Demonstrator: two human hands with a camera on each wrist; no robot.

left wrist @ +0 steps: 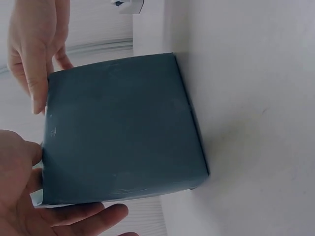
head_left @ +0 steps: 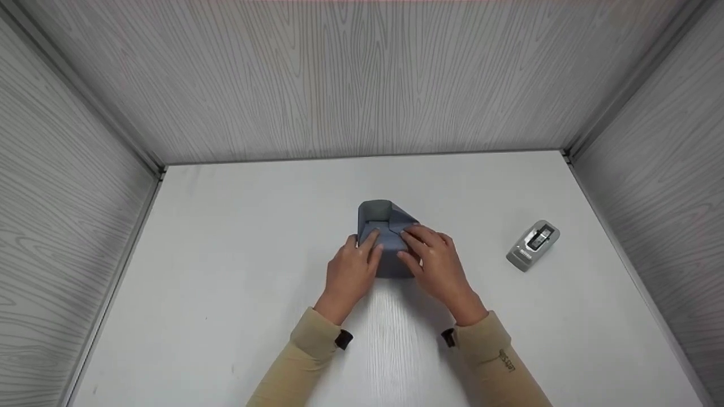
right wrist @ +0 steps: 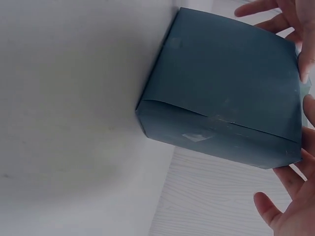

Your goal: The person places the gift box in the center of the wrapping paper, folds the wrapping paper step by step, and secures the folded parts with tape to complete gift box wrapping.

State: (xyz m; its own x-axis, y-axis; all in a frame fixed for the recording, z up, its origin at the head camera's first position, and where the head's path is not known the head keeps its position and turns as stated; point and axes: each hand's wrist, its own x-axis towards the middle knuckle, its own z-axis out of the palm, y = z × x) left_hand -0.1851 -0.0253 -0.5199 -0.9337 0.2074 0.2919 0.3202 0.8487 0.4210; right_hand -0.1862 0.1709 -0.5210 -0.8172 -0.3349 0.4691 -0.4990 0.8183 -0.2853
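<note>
A blue-grey paper box [head_left: 395,264] with folded flaps at its top stands on the white table, between both hands. Its smooth side [left wrist: 118,128] fills the left wrist view; in the right wrist view a seam with clear tape runs along the box [right wrist: 221,123]. My left hand [head_left: 350,268] holds the left part of the top, index finger on the flap, thumb by the near edge, other fingers along the side. My right hand [head_left: 438,263] grips the right part, index and middle fingers over the right flap, thumb at the near edge. Fingertips inside are partly hidden.
A small grey device [head_left: 533,245] with a dark-framed window lies on the table [head_left: 254,254] to the right. Wood-grained panels [head_left: 362,79] wall in the table at the back and both sides.
</note>
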